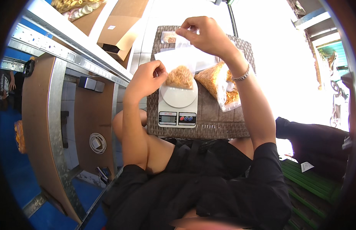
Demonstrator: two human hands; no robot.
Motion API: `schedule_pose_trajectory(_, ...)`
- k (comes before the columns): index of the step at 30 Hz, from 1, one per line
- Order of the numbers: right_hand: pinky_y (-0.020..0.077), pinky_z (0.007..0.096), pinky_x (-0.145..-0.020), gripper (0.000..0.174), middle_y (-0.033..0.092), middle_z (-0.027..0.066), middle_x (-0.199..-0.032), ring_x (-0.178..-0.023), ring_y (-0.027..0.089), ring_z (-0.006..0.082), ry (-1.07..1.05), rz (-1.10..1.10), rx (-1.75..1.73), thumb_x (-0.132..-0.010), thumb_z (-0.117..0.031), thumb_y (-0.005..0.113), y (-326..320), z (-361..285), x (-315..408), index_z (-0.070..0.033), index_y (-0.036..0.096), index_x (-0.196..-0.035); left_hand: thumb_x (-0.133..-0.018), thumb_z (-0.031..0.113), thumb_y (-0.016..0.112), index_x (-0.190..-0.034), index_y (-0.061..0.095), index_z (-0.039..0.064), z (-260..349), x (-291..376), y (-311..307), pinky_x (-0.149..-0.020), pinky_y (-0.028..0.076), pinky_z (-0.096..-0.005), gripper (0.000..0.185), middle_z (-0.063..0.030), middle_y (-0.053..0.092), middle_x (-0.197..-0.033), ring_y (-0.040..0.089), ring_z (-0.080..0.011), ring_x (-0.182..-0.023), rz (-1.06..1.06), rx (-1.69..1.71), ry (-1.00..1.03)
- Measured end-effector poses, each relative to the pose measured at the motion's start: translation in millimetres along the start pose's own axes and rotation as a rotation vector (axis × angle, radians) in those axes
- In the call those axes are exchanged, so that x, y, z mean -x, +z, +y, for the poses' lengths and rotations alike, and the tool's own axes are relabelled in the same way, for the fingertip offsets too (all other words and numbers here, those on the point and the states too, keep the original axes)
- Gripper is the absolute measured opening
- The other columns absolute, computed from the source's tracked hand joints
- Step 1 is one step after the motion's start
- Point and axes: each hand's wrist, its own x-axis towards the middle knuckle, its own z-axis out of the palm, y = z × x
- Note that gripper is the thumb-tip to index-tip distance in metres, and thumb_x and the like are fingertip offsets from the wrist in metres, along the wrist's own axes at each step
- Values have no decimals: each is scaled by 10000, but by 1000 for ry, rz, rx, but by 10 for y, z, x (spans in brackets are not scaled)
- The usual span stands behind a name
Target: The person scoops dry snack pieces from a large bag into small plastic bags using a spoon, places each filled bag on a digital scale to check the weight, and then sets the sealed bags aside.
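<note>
My left hand [147,79] pinches the left edge of a small clear plastic bag of yellowish shreds [180,77], which rests on the round plate of a white digital kitchen scale [178,99]. My right hand [202,34] is raised over the far side of the woven table, its thumb and fingers close together; whether it grips a clear plastic piece there is hard to tell. Flat clear bags [206,59] lie under it. A large open plastic bag of orange-yellow shreds [211,79] leans right of the scale. Another small filled bag [168,37] lies at the far left corner.
The woven rattan table [224,130] stands before my knees. On the left are metal-framed shelves [58,115] with a coiled white cable [97,143] and an open cardboard box [117,31]. Green slats [307,178] are at lower right. Part of another person [6,86] shows far left.
</note>
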Motion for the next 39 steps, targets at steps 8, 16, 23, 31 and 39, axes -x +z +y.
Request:
schedule_pose_trajectory(8, 516, 348, -557, 162, 687, 131, -684, -632, 695, 259, -60, 228, 69, -1002, -143, 601, -634, -659, 203, 2, 630, -1070, -987, 312, 645, -1198, 558, -32, 113, -181, 115, -776, 533, -343, 413, -136, 639, -1086, 638, -207, -915, 287, 755, -79)
schedule_pose_trajectory(16, 551, 394, -605, 167, 696, 229, -768, -721, 736, 347, 93, 312, -222, -1022, -120, 541, -685, -993, 282, 45, 570, -1017, -1012, 557, 528, -1365, 490, 60, 309, -263, 665, -1043, 448, -519, 611, -136, 562, -1337, 574, -293, -1202, 71, 1492, -2)
schedule_pose_trajectory(23, 563, 328, -684, 192, 727, 198, -902, -779, 727, 269, -100, 472, 73, -976, -126, 637, -886, -939, 545, 42, 644, -1069, -1025, 491, 551, -1351, 517, 114, 216, -274, 692, -948, 477, -488, 499, -80, 612, -1254, 589, -262, -1127, 153, 1519, 30)
schedule_pose_trajectory(31, 531, 252, -751, 151, 729, 99, -913, -791, 668, 123, 61, 458, -94, -988, -96, 652, -1091, -927, 1037, 41, 663, -1051, -1054, 391, 522, -1233, 595, 143, 223, -273, 691, -831, 482, -426, 315, -49, 649, -1114, 606, -215, -992, 165, 1679, -109)
schedule_pose_trajectory(39, 529, 268, -745, 214, 708, 57, -797, -764, 665, 113, 309, 216, -249, -870, -88, 756, -899, -831, 1039, 24, 685, -1038, -1052, 378, 532, -1302, 570, 123, 293, -240, 757, -935, 494, -411, 359, -32, 619, -1259, 592, -189, -1152, 158, 1561, -75)
